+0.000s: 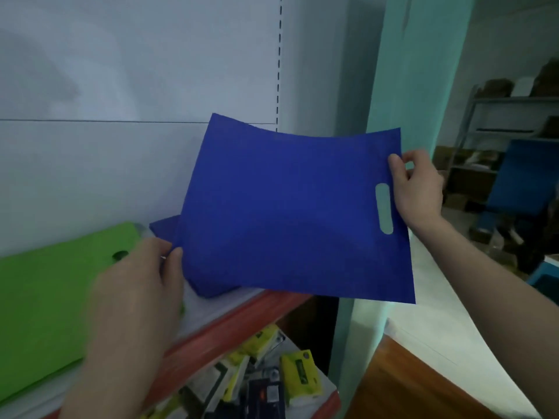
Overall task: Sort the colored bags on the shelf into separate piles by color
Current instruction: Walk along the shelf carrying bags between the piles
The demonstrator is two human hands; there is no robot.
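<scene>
A flat blue bag [287,213] with an oval handle cut-out is held up in the air over the right end of the shelf [236,325]. My right hand [417,189] pinches its right edge beside the cut-out. My left hand [139,297], blurred, pinches its lower left edge. Under it more blue bags [172,229] lie on the shelf. A pile of green bags [48,303] lies on the shelf to the left, partly behind my left hand.
The shelf has a red front edge and a white back panel [121,86]. Below it, a lower shelf holds several yellow-green packets [299,376] and dark boxes. A teal pillar [405,71] stands to the right; metal racks [502,140] with goods stand further back.
</scene>
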